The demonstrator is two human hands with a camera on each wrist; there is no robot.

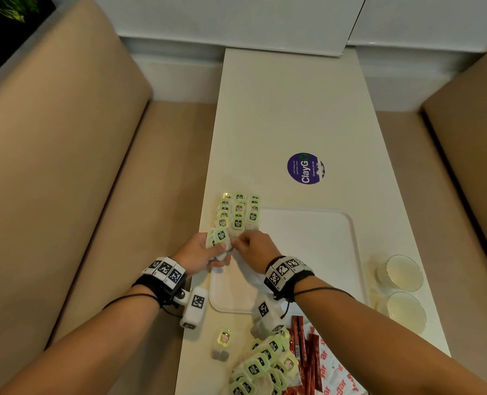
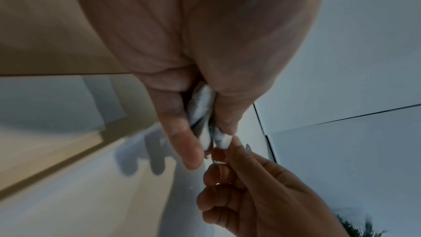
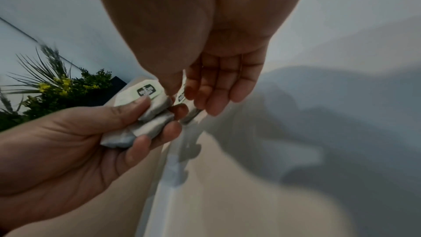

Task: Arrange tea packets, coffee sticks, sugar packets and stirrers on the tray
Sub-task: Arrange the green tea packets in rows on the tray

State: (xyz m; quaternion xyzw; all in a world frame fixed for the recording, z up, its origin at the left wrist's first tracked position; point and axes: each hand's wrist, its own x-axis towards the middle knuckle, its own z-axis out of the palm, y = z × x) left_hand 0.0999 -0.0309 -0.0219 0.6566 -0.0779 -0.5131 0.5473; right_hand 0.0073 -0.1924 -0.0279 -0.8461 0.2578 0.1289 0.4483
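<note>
Left hand (image 1: 199, 253): we see it over the near-left corner of the tray, grip closed round a small bundle of tea packets (image 1: 218, 242), thumb on top, fingers beneath.
Left hand, right wrist view: thumb and fingers (image 3: 145, 141) curl round the stacked packets; a green label faces up.
Right hand (image 1: 255, 250): just beside the left; we read the grip as a narrow pinch of thumb and fingertips on one tea packet at the bundle's edge.
Right hand, left wrist view: fingers (image 2: 218, 172) are curled, with the tips meeting the packets held by the left.
Tray (image 1: 322, 246): white, flat on the desk (image 1: 287, 109), mostly bare.
Arranged tea packets (image 1: 238, 212): three overlapping rows at the tray's far-left corner, green labels up. We cannot tell whether they lie fully on the tray.
Loose tea packets (image 1: 265, 366): a heap at the near desk edge, off the tray.
Single tea packet (image 1: 223, 342): lies alone on the desk, left of the heap.
Coffee sticks (image 1: 305, 354): red, beside the heap, off the tray.
Sugar packets (image 1: 336, 377): white with red print, under and right of the sticks.
Glasses (image 1: 404, 289): two, at the right desk edge.
Sticker (image 1: 305, 168): round, purple, beyond the tray.
</note>
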